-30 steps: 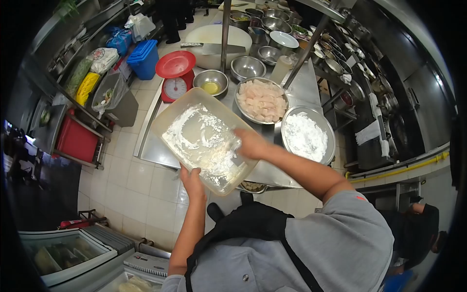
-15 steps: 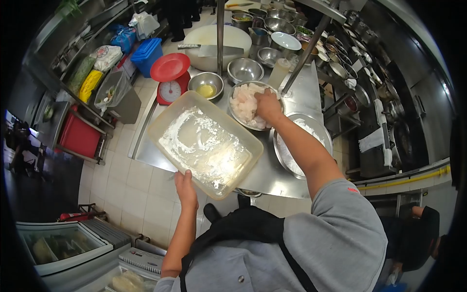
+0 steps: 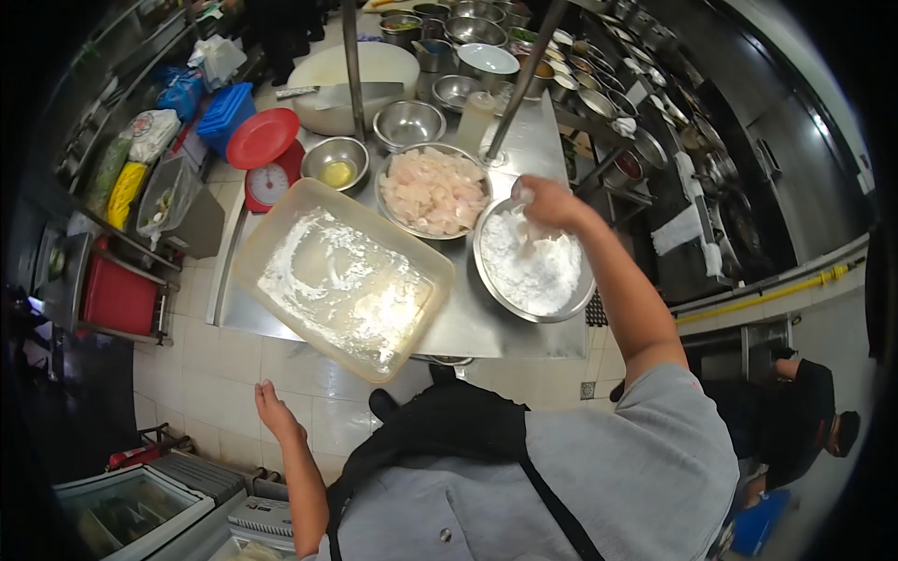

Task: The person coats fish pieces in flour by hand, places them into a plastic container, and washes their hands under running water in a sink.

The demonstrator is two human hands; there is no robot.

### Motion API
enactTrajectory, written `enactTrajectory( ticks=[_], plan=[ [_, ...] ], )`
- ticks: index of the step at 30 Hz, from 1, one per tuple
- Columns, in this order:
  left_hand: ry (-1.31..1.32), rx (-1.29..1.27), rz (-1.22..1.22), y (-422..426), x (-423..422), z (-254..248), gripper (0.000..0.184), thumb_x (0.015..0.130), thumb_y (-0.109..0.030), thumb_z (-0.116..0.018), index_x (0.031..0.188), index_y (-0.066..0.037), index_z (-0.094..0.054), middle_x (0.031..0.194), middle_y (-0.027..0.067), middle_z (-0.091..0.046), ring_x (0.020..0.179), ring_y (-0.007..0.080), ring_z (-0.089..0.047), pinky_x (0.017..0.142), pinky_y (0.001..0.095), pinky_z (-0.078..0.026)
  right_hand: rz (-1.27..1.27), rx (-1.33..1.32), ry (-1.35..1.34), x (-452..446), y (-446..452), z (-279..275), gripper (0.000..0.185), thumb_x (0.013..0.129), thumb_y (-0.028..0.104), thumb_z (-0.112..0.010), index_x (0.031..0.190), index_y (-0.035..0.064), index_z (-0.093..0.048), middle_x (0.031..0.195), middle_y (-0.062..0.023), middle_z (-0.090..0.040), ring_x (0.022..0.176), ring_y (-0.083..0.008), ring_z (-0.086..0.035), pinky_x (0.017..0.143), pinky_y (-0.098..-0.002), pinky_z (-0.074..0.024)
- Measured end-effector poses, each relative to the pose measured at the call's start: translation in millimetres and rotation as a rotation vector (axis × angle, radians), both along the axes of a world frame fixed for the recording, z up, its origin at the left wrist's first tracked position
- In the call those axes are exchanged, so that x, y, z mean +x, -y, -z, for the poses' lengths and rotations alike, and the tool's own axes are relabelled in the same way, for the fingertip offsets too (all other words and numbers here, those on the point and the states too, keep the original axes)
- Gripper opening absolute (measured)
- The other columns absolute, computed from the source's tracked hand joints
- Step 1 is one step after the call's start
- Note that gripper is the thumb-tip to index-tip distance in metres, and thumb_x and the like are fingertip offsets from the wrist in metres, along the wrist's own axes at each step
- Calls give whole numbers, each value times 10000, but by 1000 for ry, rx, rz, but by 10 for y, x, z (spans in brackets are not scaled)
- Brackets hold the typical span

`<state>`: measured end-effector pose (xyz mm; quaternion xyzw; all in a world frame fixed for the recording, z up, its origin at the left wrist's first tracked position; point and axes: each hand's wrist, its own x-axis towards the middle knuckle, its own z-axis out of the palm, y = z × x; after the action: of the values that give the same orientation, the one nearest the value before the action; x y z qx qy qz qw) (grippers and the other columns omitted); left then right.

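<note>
Over the metal bowl of white powder (image 3: 531, 271), my right hand (image 3: 552, 206) has its fingers curled round something pale, like a piece of the pale meat. My left hand (image 3: 278, 411) is off the table, fingers stretched out, holding nothing. A translucent plastic tub (image 3: 348, 280), streaked with white powder, rests on the steel table and reaches over its front edge. Behind the tub and the powder bowl stands a metal bowl full of pale meat pieces (image 3: 434, 190).
Behind stand a red scale (image 3: 271, 178), a bowl of yellow liquid (image 3: 335, 170), an empty metal bowl (image 3: 409, 124), a squeeze bottle (image 3: 476, 122) and a cleaver (image 3: 360, 91) on a round board. Metal posts rise from the table. Another person (image 3: 795, 411) is at the right.
My right hand has gone from the tub to the meat bowl, then right to the powder bowl. My left hand has let go of the tub and moved down and left.
</note>
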<state>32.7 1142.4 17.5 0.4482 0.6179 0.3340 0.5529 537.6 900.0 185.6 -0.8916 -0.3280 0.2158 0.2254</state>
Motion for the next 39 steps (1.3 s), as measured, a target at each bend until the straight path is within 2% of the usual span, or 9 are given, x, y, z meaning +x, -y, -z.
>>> enactTrajectory(
  ticks=[4, 8, 16, 27, 30, 32, 33, 35, 39],
  plan=[
    [-92, -31, 29, -3, -166, 181, 684, 903, -363, -529, 1395, 46, -287, 1410, 216, -356, 1311, 309, -335, 1087, 398, -237, -236, -297, 86, -337, 228, 129, 789, 697, 154, -688, 1409, 166, -349, 1217, -221, -518, 1126, -369, -511, 977, -389, -398],
    [-129, -8, 12, -44, -405, 266, 669, 902, -361, -531, 1374, 59, -313, 1407, 228, -352, 1304, 309, -345, 1076, 390, -260, -103, -223, 169, -393, 534, 443, 952, 636, 246, -780, 1428, 105, -271, 1276, -241, -480, 1154, -331, -509, 973, -365, -420],
    [-265, -44, 45, -7, -925, 742, 665, 897, -352, -539, 1361, 72, -322, 1393, 239, -364, 1273, 325, -383, 1052, 394, -302, 63, -95, 296, -234, 602, 654, 579, 628, 264, -789, 1081, -27, -574, 1013, -253, -610, 1026, -363, -573, 911, -391, -453],
    [-558, -202, 133, 223, -1382, 998, 675, 880, -344, -559, 1309, 138, -361, 1348, 284, -407, 1238, 370, -430, 1013, 409, -358, 114, -126, 305, -199, 478, 599, 567, 696, 236, -749, 1192, 70, -529, 1133, -267, -531, 1015, -400, -556, 834, -406, -479],
    [-678, -260, 151, 150, -1785, 1426, 593, 858, -369, -581, 1214, 99, -502, 1201, 266, -541, 1104, 358, -526, 921, 417, -414, 18, -361, 234, -354, 471, 355, 883, 569, 400, -827, 1301, 74, -457, 1258, -270, -477, 1151, -416, -477, 971, -413, -408],
    [-713, -208, 120, 78, -1969, 1805, 490, 857, -371, -578, 1037, 84, -594, 932, 231, -612, 844, 333, -575, 745, 454, -443, -239, -301, 236, -447, 569, 724, 1097, 533, 440, -834, 1441, 170, -280, 1459, -254, -240, 1316, -468, -260, 1102, -440, -263],
    [-720, -113, 53, 22, -2107, 2198, 467, 865, -368, -569, 985, 82, -608, 826, 218, -606, 745, 322, -561, 683, 474, -433, -300, -348, 376, -609, 535, 727, 831, 637, 393, -785, 1354, 170, -429, 1420, -235, -315, 1294, -447, -307, 1055, -468, -325],
    [-1169, 351, 714, -31, -2237, 2253, 444, 890, -352, -544, 954, 82, -611, 758, 200, -566, 688, 320, -509, 687, 509, -392, -231, -328, 314, -600, 453, 713, 478, 779, 324, -674, 1195, 119, -562, 1329, -222, -407, 1214, -416, -419, 974, -449, -406],
    [-1047, -69, 517, 26, -2085, 2109, 443, 894, -352, -537, 949, 82, -609, 751, 197, -561, 683, 320, -503, 688, 512, -387, 17, -232, 245, -525, 480, 366, 330, 817, 272, -633, 1102, 107, -616, 1258, -244, -444, 1114, -383, -502, 903, -442, -440]
  ],
)
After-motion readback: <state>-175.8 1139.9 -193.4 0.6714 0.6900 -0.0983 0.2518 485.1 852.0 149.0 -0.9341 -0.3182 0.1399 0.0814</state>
